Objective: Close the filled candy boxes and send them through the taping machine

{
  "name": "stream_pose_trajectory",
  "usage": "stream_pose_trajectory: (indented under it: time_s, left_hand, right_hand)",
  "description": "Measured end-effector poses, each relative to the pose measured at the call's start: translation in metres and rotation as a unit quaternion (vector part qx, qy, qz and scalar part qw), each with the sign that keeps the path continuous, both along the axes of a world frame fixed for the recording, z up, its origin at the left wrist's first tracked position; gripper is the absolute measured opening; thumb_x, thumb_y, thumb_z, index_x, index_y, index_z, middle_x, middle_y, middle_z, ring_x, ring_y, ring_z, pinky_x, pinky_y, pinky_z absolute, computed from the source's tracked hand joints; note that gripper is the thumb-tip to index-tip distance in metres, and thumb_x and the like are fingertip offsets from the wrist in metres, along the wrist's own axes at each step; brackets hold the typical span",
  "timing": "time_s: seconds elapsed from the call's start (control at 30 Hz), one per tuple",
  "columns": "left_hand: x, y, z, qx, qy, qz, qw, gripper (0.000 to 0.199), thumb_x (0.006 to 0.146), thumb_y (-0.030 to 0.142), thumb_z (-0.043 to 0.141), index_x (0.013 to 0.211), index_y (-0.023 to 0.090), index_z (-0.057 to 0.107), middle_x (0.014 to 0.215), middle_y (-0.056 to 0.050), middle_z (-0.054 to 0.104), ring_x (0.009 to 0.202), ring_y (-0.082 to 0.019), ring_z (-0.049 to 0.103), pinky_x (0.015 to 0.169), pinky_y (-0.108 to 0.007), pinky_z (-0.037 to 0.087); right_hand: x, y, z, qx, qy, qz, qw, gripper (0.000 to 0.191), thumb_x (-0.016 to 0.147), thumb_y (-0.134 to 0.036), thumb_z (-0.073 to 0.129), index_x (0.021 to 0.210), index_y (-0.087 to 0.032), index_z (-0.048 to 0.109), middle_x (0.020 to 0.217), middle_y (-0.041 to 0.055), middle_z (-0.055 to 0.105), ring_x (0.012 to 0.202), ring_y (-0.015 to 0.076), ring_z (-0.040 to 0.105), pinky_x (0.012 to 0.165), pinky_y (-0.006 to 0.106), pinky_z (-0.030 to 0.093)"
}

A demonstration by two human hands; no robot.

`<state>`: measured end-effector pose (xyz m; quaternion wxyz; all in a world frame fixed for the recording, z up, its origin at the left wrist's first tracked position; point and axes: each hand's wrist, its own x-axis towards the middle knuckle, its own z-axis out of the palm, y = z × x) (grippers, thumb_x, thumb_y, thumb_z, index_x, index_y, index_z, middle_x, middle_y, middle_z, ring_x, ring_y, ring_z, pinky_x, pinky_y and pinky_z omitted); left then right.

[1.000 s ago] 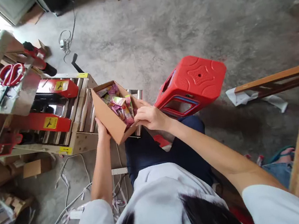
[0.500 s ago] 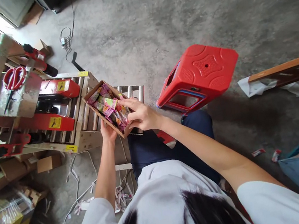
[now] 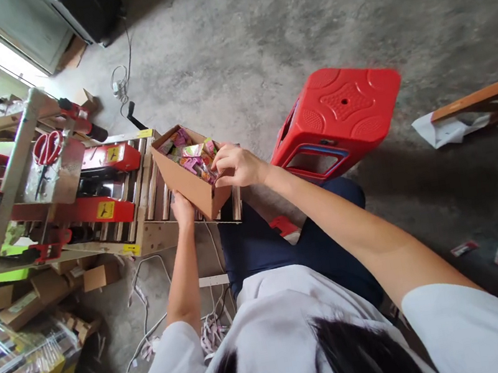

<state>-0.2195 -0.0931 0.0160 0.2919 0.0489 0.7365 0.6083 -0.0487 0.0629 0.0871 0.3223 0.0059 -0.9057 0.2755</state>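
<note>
An open cardboard box [image 3: 189, 180] filled with small pink, purple and green packets [image 3: 194, 157] is held over the end of a roller conveyor. It is tilted, its long plain side towards me. My left hand [image 3: 183, 208] grips the lower edge of that side, the fingers partly hidden beneath. At the box's right end, my right hand [image 3: 242, 165] has its thumb and fingers drawn together by the rim and the packets. Whether they pinch a packet or the cardboard edge is hidden.
The roller conveyor [image 3: 151, 192] leads left to a red taping machine [image 3: 113, 209]. Red-handled scissors [image 3: 48, 149] lie on its metal plate. A red plastic stool [image 3: 341, 109] stands to the right. Cables [image 3: 146, 332] trail over the floor, and cartons [image 3: 41, 292] sit lower left.
The box has tipped so that more of its near side shows. My right hand's fingers have drawn in from lying stretched over the packets to a pinch at the right end.
</note>
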Motion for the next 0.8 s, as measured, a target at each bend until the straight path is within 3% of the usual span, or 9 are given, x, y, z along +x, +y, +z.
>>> stream_pose_trajectory:
  time_s: [0.1, 0.2, 0.27, 0.33, 0.4, 0.47, 0.57, 0.73, 0.8]
  left_hand:
    - [-0.028, -0.017, 0.026, -0.049, 0.108, 0.012, 0.993, 0.034, 0.086, 0.028, 0.063, 0.116, 0.011, 0.064, 0.141, -0.021, 0.05, 0.15, -0.034, 0.022, 0.125, -0.045, 0.015]
    - [-0.06, -0.019, 0.067, -0.033, 0.34, 0.019, 0.94, 0.044, 0.089, 0.028, 0.06, 0.129, 0.012, 0.055, 0.142, -0.02, 0.048, 0.14, -0.029, 0.041, 0.12, -0.041, 0.029]
    - [-0.075, -0.01, 0.093, -0.003, 0.475, -0.058, 0.878, 0.045, 0.091, 0.033, 0.057, 0.133, 0.017, 0.053, 0.136, -0.015, 0.054, 0.129, -0.026, 0.052, 0.113, -0.04, 0.039]
    - [-0.081, 0.002, 0.108, 0.003, 0.518, -0.165, 0.839, 0.04, 0.09, 0.032, 0.06, 0.128, 0.02, 0.06, 0.125, -0.011, 0.062, 0.12, -0.023, 0.058, 0.109, -0.038, 0.044]
    - [-0.081, 0.011, 0.112, -0.01, 0.523, -0.211, 0.826, 0.032, 0.087, 0.028, 0.063, 0.118, 0.019, 0.067, 0.114, -0.009, 0.067, 0.11, -0.022, 0.062, 0.103, -0.036, 0.047]
    - [-0.076, 0.013, 0.107, -0.007, 0.526, -0.185, 0.83, 0.027, 0.088, 0.027, 0.061, 0.112, 0.019, 0.07, 0.108, -0.008, 0.07, 0.103, -0.02, 0.064, 0.098, -0.034, 0.049]
    - [-0.07, 0.009, 0.1, 0.001, 0.536, -0.169, 0.827, 0.024, 0.092, 0.033, 0.056, 0.103, 0.02, 0.073, 0.098, -0.006, 0.071, 0.094, -0.019, 0.065, 0.09, -0.032, 0.049]
    - [-0.073, 0.01, 0.109, -0.085, 0.568, -0.307, 0.759, 0.039, 0.093, 0.043, 0.052, 0.068, 0.02, 0.072, 0.061, -0.003, 0.06, 0.063, -0.017, 0.057, 0.079, -0.033, 0.046]
    - [-0.074, 0.018, 0.11, -0.114, 0.558, -0.325, 0.754, 0.041, 0.092, 0.044, 0.053, 0.064, 0.02, 0.069, 0.059, -0.004, 0.058, 0.061, -0.018, 0.054, 0.076, -0.032, 0.045]
  right_hand:
    - [-0.002, -0.007, 0.001, 0.043, -0.011, -0.002, 0.999, 0.054, 0.087, -0.07, 0.056, 0.07, -0.019, 0.063, 0.087, 0.0075, 0.068, 0.088, 0.0229, 0.061, 0.105, 0.051, 0.041]
    - [-0.007, -0.031, 0.006, 0.087, -0.05, 0.003, 0.995, 0.052, 0.088, -0.068, 0.057, 0.074, -0.019, 0.062, 0.084, 0.0065, 0.066, 0.091, 0.0237, 0.061, 0.112, 0.054, 0.037]
    - [-0.01, -0.052, 0.014, 0.087, -0.064, -0.028, 0.994, 0.049, 0.088, -0.066, 0.06, 0.084, -0.017, 0.064, 0.098, 0.0103, 0.067, 0.102, 0.0269, 0.061, 0.116, 0.057, 0.033]
    - [-0.013, -0.072, 0.024, 0.066, -0.056, -0.087, 0.992, 0.048, 0.086, -0.058, 0.067, 0.104, -0.013, 0.063, 0.128, 0.0181, 0.059, 0.126, 0.0328, 0.052, 0.121, 0.059, 0.026]
    - [-0.02, -0.089, 0.032, 0.047, -0.049, -0.125, 0.99, 0.059, 0.084, -0.046, 0.072, 0.128, -0.011, 0.054, 0.153, 0.0216, 0.037, 0.146, 0.0356, 0.03, 0.124, 0.058, 0.02]
    - [-0.035, -0.097, 0.033, 0.037, -0.069, -0.125, 0.989, 0.063, 0.088, -0.036, 0.067, 0.141, -0.01, 0.044, 0.16, 0.0207, 0.027, 0.151, 0.0343, 0.02, 0.125, 0.056, 0.018]
    - [-0.065, -0.094, 0.017, 0.011, -0.16, -0.126, 0.979, 0.051, 0.094, -0.027, 0.054, 0.14, -0.005, 0.048, 0.153, 0.0231, 0.04, 0.146, 0.0351, 0.033, 0.124, 0.053, 0.023]
    - [-0.09, -0.081, -0.015, -0.009, -0.231, -0.13, 0.964, 0.043, 0.092, -0.017, 0.052, 0.132, -0.002, 0.056, 0.141, 0.0247, 0.052, 0.136, 0.035, 0.045, 0.119, 0.049, 0.031]
    - [-0.089, -0.079, -0.017, -0.028, -0.199, -0.132, 0.971, 0.036, 0.093, -0.017, 0.048, 0.125, -0.004, 0.06, 0.132, 0.0228, 0.058, 0.129, 0.033, 0.05, 0.116, 0.051, 0.036]
